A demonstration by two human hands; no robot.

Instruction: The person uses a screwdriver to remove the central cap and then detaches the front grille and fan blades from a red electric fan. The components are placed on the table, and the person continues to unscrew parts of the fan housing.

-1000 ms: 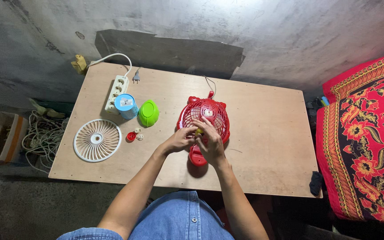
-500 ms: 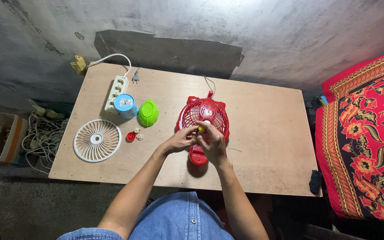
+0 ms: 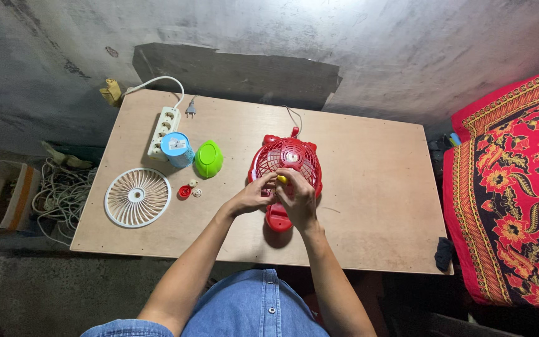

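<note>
Both hands meet over small red fan (image 3: 285, 170), lying face-up mid-table (image 3: 369, 187). Right hand (image 3: 297, 198) pinches yellow-handled tool (image 3: 281, 179) at grille's near edge; left hand (image 3: 252, 195) closed on rim beside it. Fan's long axis runs away from body. White grille (image 3: 137, 196) well left.

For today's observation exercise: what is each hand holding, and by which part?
The right hand grips a small yellow-tipped tool, probably by its handle. The left hand steadies the red fan at its lower grille edge.
</note>
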